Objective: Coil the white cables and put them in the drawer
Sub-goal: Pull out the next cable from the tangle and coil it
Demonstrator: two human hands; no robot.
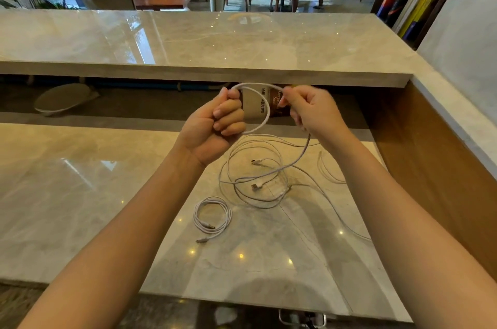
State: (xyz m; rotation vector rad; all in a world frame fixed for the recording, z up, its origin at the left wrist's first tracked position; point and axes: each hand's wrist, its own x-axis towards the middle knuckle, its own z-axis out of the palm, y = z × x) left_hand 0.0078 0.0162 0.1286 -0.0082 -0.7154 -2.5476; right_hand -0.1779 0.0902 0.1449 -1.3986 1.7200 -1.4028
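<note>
My left hand (pixel 215 124) fists a white cable (pixel 265 111) loop; my right hand (pixel 309 111) fingers pinch it. A coiled cable (pixel 212 217) lies on the counter (pixel 80 181).

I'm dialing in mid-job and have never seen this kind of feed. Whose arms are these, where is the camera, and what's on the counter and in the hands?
This is one picture, from a camera worn on a person's head, looking forward and down. There is no machine, only two bare hands. The left hand is closed around a loop of white cable; the right hand pinches the same cable, which trails down to the marble counter. On the counter lie a finished coil and a loose tangle of cables. No drawer can be made out.
</note>
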